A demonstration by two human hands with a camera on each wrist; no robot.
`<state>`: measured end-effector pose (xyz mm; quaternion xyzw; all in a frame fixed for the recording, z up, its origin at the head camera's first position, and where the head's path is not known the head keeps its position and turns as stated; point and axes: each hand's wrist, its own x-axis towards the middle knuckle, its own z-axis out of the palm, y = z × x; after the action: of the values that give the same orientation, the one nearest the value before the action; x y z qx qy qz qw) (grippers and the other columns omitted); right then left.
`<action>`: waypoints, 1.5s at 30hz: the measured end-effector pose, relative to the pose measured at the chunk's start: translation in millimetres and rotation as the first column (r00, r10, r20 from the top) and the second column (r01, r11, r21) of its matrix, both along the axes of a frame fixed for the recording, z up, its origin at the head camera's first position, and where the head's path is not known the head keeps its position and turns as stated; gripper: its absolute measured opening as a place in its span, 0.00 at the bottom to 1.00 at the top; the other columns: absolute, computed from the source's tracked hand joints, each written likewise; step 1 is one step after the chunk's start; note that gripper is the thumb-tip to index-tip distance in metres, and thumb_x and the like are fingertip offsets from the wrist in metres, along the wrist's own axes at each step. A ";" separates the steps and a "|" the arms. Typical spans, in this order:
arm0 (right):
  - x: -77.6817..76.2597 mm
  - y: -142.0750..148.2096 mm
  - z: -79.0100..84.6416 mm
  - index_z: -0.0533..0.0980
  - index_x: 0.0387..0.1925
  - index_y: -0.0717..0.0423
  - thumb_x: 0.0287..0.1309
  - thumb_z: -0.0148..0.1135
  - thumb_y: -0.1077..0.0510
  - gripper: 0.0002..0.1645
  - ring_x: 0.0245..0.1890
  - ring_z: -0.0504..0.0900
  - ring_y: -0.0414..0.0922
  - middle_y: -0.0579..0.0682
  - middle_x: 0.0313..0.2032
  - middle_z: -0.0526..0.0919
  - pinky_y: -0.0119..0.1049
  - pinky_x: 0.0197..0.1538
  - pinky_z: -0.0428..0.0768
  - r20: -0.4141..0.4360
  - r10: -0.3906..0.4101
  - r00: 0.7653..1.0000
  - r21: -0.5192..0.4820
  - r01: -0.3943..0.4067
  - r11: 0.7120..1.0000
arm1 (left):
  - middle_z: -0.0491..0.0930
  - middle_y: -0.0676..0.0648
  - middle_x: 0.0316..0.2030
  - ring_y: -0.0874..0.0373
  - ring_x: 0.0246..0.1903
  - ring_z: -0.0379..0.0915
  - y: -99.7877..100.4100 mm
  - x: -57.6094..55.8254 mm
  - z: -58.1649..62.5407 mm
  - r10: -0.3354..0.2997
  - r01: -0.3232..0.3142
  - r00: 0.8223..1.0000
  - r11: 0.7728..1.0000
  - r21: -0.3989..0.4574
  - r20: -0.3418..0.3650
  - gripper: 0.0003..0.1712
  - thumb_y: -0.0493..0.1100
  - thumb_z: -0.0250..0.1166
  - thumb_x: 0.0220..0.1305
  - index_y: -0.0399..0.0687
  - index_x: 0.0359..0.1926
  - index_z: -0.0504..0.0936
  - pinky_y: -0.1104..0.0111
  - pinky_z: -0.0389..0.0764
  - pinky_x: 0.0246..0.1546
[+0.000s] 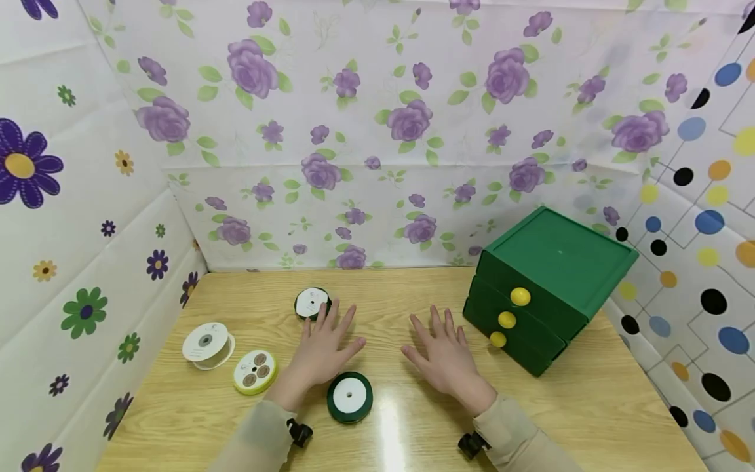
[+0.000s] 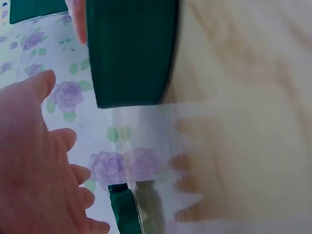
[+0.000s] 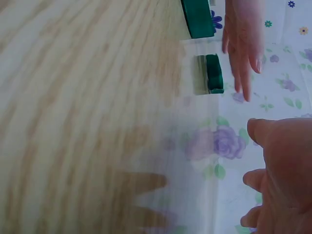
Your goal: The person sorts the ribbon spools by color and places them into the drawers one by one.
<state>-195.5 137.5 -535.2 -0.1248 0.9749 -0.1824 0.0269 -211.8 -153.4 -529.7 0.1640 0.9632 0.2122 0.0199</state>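
Note:
My left hand (image 1: 320,353), fingers spread, is held over the table between two dark green ribbon spools and grips nothing. The nearer spool (image 1: 349,396) lies flat beside its wrist; in the left wrist view its green side (image 2: 134,53) looms large. The farther spool (image 1: 310,303) lies by the fingertips, which overlap its edge in the head view. To the right, my right hand (image 1: 446,362) also has its fingers apart and holds nothing. Nearest to it is a green box of drawers (image 1: 560,262) with yellow knobs (image 1: 506,320).
Left of my left hand lie a yellow-rimmed spool (image 1: 255,371) and a white spool (image 1: 205,342). The wooden table (image 1: 413,295) meets a flowered cloth wall (image 1: 366,216) at the back, with patterned walls on both sides.

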 end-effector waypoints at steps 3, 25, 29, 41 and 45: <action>-0.8 1.3 2.2 0.64 0.83 0.45 0.78 0.55 0.31 0.43 0.82 0.44 0.70 0.67 0.82 0.52 0.73 0.76 0.55 -0.014 0.016 1.000 -0.070 -0.017 0.997 | 0.47 0.34 0.84 0.34 0.83 0.36 -0.2 2.1 3.1 -0.008 0.006 1.000 0.997 0.072 0.016 0.44 0.69 0.52 0.82 0.51 0.85 0.58 0.30 0.44 0.76; 25.7 38.9 46.7 0.77 0.72 0.54 0.81 0.59 0.46 0.27 0.72 0.75 0.53 0.53 0.70 0.79 0.53 0.71 0.75 0.161 0.068 0.985 -0.763 0.080 0.642 | 0.84 0.42 0.63 0.45 0.62 0.80 28.2 18.6 35.7 -0.065 -0.101 0.980 0.644 0.758 0.187 0.26 0.56 0.55 0.85 0.44 0.68 0.83 0.43 0.77 0.65; 30.5 52.3 56.2 0.77 0.71 0.55 0.82 0.58 0.46 0.27 0.70 0.77 0.54 0.55 0.69 0.80 0.43 0.68 0.78 0.113 0.066 0.991 -0.763 0.044 0.644 | 0.84 0.38 0.61 0.41 0.61 0.81 36.4 17.7 39.5 -0.110 -0.124 0.967 0.581 0.804 0.229 0.27 0.54 0.53 0.87 0.39 0.67 0.82 0.42 0.77 0.64; 49.3 91.6 91.4 0.78 0.71 0.51 0.83 0.57 0.53 0.23 0.57 0.86 0.45 0.50 0.64 0.84 0.27 0.51 0.84 -0.159 -0.062 0.985 -0.668 -0.061 0.742 | 0.84 0.34 0.59 0.38 0.59 0.81 60.9 13.3 49.3 -0.154 -0.163 0.950 0.498 0.852 0.271 0.27 0.54 0.53 0.86 0.39 0.65 0.83 0.43 0.77 0.64; 54.7 106.9 106.1 0.80 0.70 0.49 0.81 0.59 0.60 0.22 0.55 0.86 0.37 0.52 0.63 0.85 0.24 0.51 0.82 -0.291 -0.121 0.949 -0.658 -0.107 0.745 | 0.83 0.33 0.59 0.37 0.58 0.81 75.3 10.3 55.2 -0.181 -0.154 0.947 0.470 0.869 0.265 0.26 0.54 0.53 0.86 0.38 0.66 0.83 0.43 0.78 0.64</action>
<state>-140.8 244.4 -429.1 -0.1501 0.8370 -0.4959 -0.1761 -201.5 -78.1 -474.5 0.1215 0.6968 0.7011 0.0904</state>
